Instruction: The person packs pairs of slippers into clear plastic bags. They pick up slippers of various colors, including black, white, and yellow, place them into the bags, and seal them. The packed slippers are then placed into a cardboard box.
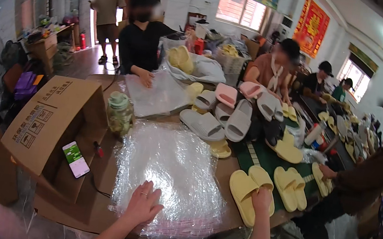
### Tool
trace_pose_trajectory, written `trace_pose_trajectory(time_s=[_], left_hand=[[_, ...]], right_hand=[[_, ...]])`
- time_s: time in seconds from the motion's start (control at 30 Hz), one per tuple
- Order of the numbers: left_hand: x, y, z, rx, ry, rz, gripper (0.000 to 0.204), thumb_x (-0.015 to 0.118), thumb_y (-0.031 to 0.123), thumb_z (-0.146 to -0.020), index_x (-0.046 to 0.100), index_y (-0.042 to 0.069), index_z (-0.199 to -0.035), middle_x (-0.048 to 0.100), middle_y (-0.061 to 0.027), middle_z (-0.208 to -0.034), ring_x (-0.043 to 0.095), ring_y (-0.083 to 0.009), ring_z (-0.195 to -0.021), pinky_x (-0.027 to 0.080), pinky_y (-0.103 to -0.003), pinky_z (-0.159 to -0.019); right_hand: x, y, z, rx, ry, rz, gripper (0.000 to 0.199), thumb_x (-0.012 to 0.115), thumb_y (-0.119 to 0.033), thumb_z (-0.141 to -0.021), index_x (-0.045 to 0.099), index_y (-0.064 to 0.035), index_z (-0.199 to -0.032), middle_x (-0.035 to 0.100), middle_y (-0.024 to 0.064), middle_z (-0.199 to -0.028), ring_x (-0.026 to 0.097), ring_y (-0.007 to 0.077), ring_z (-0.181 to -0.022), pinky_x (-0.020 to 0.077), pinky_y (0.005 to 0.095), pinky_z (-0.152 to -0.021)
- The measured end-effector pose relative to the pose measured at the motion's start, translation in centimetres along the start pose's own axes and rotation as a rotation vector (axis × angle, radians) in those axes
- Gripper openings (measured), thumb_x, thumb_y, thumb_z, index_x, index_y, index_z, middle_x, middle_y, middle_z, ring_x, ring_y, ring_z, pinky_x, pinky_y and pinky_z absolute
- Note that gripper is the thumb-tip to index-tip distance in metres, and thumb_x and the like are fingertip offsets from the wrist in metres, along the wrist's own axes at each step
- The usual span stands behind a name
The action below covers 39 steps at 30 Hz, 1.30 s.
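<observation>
My left hand (144,203) lies with its fingers spread on a stack of clear plastic bags (171,160) in front of me. A ring shows on one finger. To the right, my right hand (262,199) grips a pair of yellow slippers (242,190), its fingertips hidden inside the opening of the right one. Beside that pair rests another pair of yellow slippers (289,188). Behind the bags are grey slippers (202,124) in a loose pile, with a pink slipper (226,95) among them.
An open cardboard box (53,124) holds a lit phone (75,159) at its mouth. A lidded jar (119,114) stands beside it. Across the table a person in black (139,44) touches more plastic bags (156,92). At the right, a co-worker's hand (327,172) reaches a yellow slipper.
</observation>
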<state>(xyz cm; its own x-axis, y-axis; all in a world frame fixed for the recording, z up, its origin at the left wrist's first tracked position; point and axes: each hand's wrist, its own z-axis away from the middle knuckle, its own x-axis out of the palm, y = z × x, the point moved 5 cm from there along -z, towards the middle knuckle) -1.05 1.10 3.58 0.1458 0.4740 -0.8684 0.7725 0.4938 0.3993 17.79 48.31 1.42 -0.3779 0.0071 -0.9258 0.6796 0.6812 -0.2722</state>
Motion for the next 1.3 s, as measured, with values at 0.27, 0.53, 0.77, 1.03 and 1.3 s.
trace_pose_trajectory(time_s=[0.27,0.53,0.77,1.03,1.3], left_hand=[[-1.8,2.5,1.4,0.279,-0.297,0.09,0.079,0.068,0.061,-0.084,0.049,0.017,-0.147,0.037,-0.0189,-0.158,0.029,-0.0407,-0.148,0.025,-0.049,-0.121],[1.4,3.2,1.5,0.13,-0.057,0.027,0.043,0.058,0.035,-0.098,0.059,0.016,-0.136,0.044,-0.0193,-0.153,0.038,-0.0422,-0.142,0.029,-0.056,-0.117],[2.5,4.8,-0.9,-0.022,0.009,0.108,0.041,0.054,0.035,-0.101,0.061,0.015,-0.135,0.045,-0.0239,-0.15,0.037,-0.0451,-0.141,0.029,-0.058,-0.115],[1.3,4.7,-2.0,-0.18,0.027,0.343,0.038,0.051,0.029,-0.102,0.06,0.02,-0.139,0.049,-0.0252,-0.147,0.039,-0.0466,-0.138,0.029,-0.055,-0.115],[-2.8,8.0,-1.2,0.099,0.09,0.191,0.037,0.052,0.027,-0.102,0.062,0.021,-0.137,0.045,-0.0204,-0.152,0.033,-0.0461,-0.143,0.028,-0.055,-0.117]], right_hand=[[-1.9,-1.8,4.2,0.03,0.139,-0.258,0.023,0.067,-0.015,-0.078,0.058,0.0038,-0.07,0.06,0.0237,-0.069,0.06,0.0411,-0.067,0.0449,0.0484,-0.061],[-3.1,-0.9,10.7,0.077,0.185,-0.449,0.023,0.065,-0.011,-0.081,0.052,0.0065,-0.073,0.054,0.0216,-0.065,0.052,0.0344,-0.059,0.0383,0.0436,-0.056],[-12.6,-9.3,15.5,-0.179,0.171,-0.821,0.022,0.074,-0.016,-0.086,0.073,0.0011,-0.099,0.074,0.0155,-0.097,0.072,0.0239,-0.091,0.0539,0.0364,-0.08],[-11.7,-17.2,17.9,-0.747,-0.268,-0.455,0.034,0.076,-0.015,-0.073,0.074,-0.0063,-0.106,0.073,0.011,-0.091,0.071,0.0311,-0.084,0.0562,0.0407,-0.074],[-7.8,-20.6,17.1,-0.643,-0.39,-0.19,0.023,0.067,-0.023,-0.081,0.06,-0.0018,-0.076,0.063,0.0161,-0.076,0.066,0.0363,-0.074,0.0511,0.048,-0.065]])
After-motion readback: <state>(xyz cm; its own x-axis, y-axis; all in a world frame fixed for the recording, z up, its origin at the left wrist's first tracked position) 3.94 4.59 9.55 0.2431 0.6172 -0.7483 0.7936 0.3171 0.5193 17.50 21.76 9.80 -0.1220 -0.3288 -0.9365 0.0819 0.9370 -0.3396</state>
